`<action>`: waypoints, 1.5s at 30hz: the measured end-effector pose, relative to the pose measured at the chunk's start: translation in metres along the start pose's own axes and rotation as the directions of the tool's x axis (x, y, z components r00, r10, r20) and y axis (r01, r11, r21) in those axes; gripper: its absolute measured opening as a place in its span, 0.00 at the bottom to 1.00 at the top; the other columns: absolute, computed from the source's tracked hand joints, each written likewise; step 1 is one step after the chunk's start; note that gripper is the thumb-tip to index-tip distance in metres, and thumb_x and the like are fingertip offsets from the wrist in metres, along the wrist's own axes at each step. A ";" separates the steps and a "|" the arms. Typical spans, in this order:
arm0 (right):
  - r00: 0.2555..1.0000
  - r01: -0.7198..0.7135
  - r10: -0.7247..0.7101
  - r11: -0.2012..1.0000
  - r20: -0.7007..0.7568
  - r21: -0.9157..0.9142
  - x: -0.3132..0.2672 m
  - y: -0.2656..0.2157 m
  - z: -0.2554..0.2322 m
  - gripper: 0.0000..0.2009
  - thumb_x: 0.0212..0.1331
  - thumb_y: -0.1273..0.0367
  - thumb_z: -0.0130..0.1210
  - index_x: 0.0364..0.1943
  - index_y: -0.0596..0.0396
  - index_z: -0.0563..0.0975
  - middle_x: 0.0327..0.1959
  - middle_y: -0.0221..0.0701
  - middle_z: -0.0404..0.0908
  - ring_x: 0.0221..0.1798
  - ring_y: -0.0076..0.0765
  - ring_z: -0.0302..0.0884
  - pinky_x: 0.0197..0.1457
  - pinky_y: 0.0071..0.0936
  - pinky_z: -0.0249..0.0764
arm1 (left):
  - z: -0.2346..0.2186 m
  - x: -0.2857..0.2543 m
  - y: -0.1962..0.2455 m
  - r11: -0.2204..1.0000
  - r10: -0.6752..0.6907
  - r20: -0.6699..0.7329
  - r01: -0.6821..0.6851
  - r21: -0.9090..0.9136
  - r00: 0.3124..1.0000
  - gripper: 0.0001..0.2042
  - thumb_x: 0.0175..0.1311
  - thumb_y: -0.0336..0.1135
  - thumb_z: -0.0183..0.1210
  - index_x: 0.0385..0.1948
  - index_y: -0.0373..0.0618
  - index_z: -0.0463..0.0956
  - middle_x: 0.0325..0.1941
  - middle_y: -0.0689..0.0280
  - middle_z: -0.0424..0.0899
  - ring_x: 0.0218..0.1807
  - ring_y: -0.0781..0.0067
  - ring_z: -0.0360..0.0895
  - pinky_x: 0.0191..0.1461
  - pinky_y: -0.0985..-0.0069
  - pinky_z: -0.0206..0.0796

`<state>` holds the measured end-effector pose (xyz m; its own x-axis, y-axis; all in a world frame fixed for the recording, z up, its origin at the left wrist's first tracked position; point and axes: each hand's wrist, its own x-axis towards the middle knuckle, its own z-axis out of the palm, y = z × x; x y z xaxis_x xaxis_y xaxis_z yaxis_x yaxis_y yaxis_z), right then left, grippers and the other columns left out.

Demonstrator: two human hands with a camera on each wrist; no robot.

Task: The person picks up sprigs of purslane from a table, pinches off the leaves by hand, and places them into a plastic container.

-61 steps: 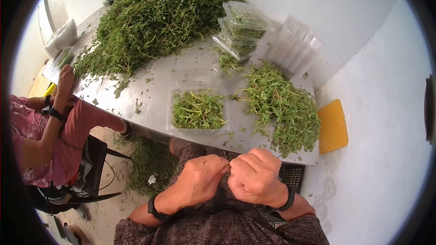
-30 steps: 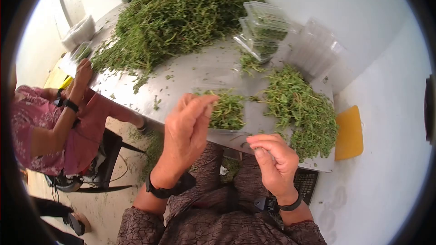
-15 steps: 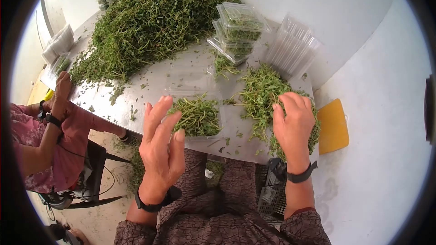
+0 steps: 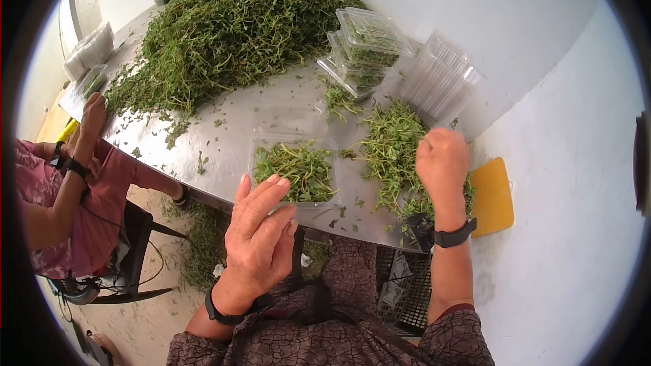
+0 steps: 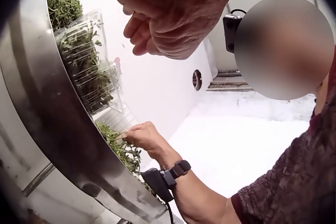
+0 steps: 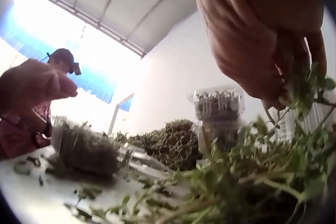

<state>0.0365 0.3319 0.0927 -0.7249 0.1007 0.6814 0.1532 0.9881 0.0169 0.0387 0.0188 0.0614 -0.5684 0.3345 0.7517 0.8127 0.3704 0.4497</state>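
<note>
At the small pile of leafy green stems (image 4: 392, 152) on the table's right, my right hand (image 4: 442, 163) pinches a sprig of greens (image 6: 302, 95) between thumb and fingers. The pinched stems also show in the left wrist view, by the right hand's fingertips (image 5: 131, 136). My left hand (image 4: 258, 244) is raised in front of the table edge, fingers loosely extended, holding nothing. Beyond it, a clear plastic clamshell box (image 4: 332, 193) lies with its lid folded back, its base filled with greens (image 4: 295, 169). The left fingertips overlap the box's near side in the head view.
A large heap of greens (image 4: 237, 34) covers the back of the metal table (image 4: 230, 112). Filled clamshells (image 4: 369, 44) and nested containers (image 4: 444, 78) stand at the back right. A yellow board (image 4: 493, 196) leans beside the table. Another person (image 4: 54, 210) sits at the left.
The hands, together near my lap two seconds ago, have moved apart. My right hand has reached the small pile and closed its fingers on greens; my left hand has stopped before the box.
</note>
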 end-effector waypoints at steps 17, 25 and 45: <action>0.883 -0.438 0.289 0.220 0.370 0.872 -0.007 -0.027 -0.046 0.13 0.69 0.69 0.50 0.35 0.66 0.81 0.37 0.37 0.86 0.37 0.26 0.79 0.47 0.26 0.74 | 0.011 0.007 0.023 0.864 -0.111 0.128 0.160 -0.478 0.985 0.10 0.58 0.21 0.58 0.41 0.34 0.78 0.52 0.52 0.82 0.56 0.52 0.80 0.61 0.62 0.70; 0.865 -0.469 0.085 -0.208 0.494 0.858 -0.044 -0.079 -0.051 0.12 0.69 0.68 0.51 0.35 0.65 0.79 0.43 0.45 0.85 0.46 0.37 0.82 0.56 0.33 0.74 | 0.021 0.011 0.037 0.293 -0.332 0.488 0.580 -0.760 0.807 0.16 0.74 0.31 0.46 0.57 0.33 0.73 0.58 0.58 0.79 0.60 0.69 0.74 0.66 0.69 0.63; 0.881 -0.471 -0.024 -0.124 0.472 0.873 -0.081 -0.125 -0.055 0.11 0.70 0.69 0.52 0.41 0.65 0.82 0.45 0.40 0.85 0.43 0.29 0.83 0.47 0.27 0.79 | 0.036 -0.022 0.040 -0.105 -0.175 0.717 0.711 -0.695 0.674 0.10 0.73 0.34 0.54 0.49 0.41 0.75 0.41 0.77 0.77 0.42 0.89 0.67 0.46 0.83 0.62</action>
<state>0.1131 0.1938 0.0761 -0.9595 0.1196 0.2550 -0.2642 -0.0684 -0.9620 0.0791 0.0574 0.0457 -0.6175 0.7822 0.0822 -0.4010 -0.4030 0.8227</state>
